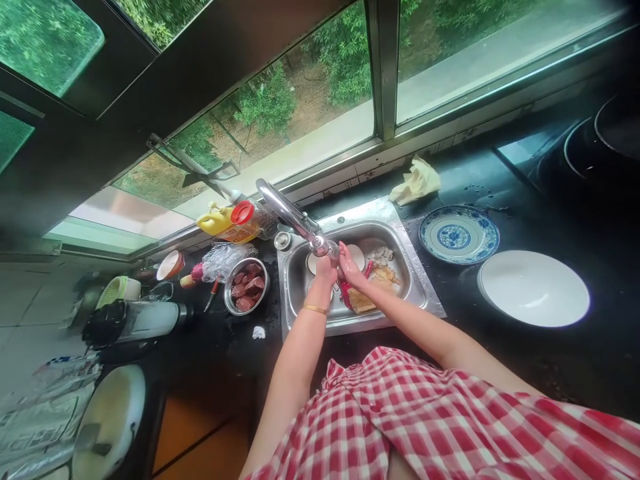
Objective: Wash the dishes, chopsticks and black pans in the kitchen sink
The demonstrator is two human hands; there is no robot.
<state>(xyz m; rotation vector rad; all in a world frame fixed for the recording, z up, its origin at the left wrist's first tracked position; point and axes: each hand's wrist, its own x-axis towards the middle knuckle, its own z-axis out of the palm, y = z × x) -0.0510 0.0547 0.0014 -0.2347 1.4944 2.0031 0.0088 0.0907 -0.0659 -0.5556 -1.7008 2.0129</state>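
At about eight o'clock from the sink, a dark blender jug (131,323) lies on its side on the black tabletop (575,360), probably put down out of the way, with a green colander (118,289) behind it. Closer in, at the sink's ten o'clock, a yellow bottle (226,223) with a red cap lies tipped against the window ledge. It has an orange label, but the print is too small to read, and no other writing in view is legible. A steel bowl (245,285) of red meat pieces stands just beside the sink's nine o'clock rim, near enough to reach without stepping. The faucet (289,212) slants down from eleven o'clock so that its mouth hangs over the middle of the steel sink (428,293). Both hands meet right under that mouth, above the basin, where anything running off them would fall. The left hand (325,272), a gold bangle (315,309) on its wrist, has its fingers curled and pressed against the right hand (351,267), whose fingers point up toward the spout. I cannot tell whether anything is pinched between them. Below lie a white dish (358,255) and a brownish board (362,301). At one o'clock is a crumpled cloth (416,181), and at three o'clock a blue-patterned plate (459,235) and a white bowl (534,288) rest apart from the wet basin.
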